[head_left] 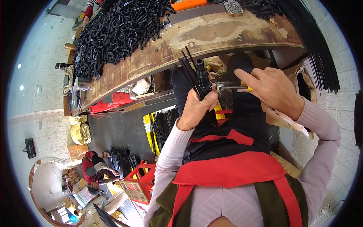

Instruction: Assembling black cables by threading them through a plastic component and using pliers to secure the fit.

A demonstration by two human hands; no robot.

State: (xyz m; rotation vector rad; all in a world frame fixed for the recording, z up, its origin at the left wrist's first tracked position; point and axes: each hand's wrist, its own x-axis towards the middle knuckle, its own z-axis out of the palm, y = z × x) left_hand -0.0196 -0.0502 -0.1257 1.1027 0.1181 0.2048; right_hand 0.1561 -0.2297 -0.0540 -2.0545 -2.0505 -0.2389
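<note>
My left hand (196, 109) is closed around several thin black rods (188, 72) and a black tubular plastic fitting (203, 75) with a stepped, narrower top. These stand up from the fist, slightly tilted, over my lap. My right hand (275, 89) grips pliers (228, 86), its index finger stretched out toward the left. The metal jaws reach the fitting beside my left thumb; whether they pinch anything there is too small to tell. Most of the handles are hidden by my right hand, with a bit of yellow showing.
Ahead runs a worn wooden bench (204, 32) with a large heap of black tubular parts (117, 34). An orange tray (189, 3) and a small box of metal bits (233, 7) lie on it. Long black rods (321, 56) overhang its right end. Lower left, another person (94, 170) bends near a red crate (140, 183).
</note>
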